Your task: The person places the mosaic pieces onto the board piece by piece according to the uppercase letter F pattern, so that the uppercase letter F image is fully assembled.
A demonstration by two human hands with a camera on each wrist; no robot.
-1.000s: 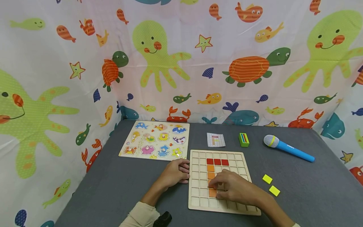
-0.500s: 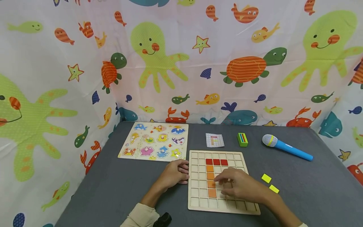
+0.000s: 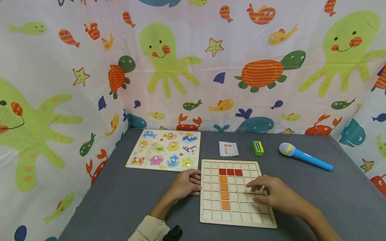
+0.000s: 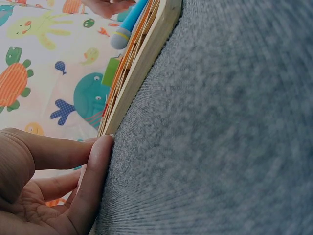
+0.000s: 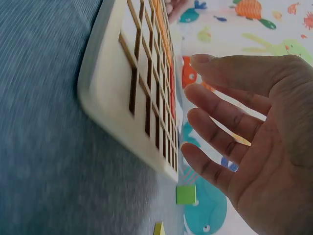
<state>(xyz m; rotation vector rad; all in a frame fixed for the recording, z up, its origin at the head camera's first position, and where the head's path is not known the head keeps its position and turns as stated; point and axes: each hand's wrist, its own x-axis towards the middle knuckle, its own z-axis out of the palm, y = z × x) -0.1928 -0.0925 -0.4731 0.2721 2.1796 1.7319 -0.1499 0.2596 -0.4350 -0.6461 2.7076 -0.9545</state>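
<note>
A wooden grid board [image 3: 211, 214] lies on the grey table, holding a row of red square tiles [image 3: 230, 172] and a column of orange square tiles [image 3: 224, 195] beneath its left end. Against the board's left edge rest the fingertips of my left hand [image 3: 184, 184]; the left wrist view shows thumb and forefinger [image 4: 63, 154] touching that edge. My right hand [image 3: 278, 195] hovers over the board's right side, fingers loosely bent and apart, nothing between them. In the right wrist view, its palm [image 5: 274, 147] is bare and a yellow tile [image 5: 159, 228] lies beyond the board.
Behind the board lie a small printed grid card [image 3: 228, 149], a green block with coloured stripes [image 3: 258, 148] and a blue toy microphone [image 3: 307, 158]. A sea-animal peg puzzle [image 3: 166, 149] lies at the back left. A printed curtain [image 3: 193, 77] hangs behind the table [image 3: 114, 201].
My right hand has moved right, off the orange column to the board's right side, now covering the yellow tiles in the head view. My left hand has stayed at the board's left edge.
</note>
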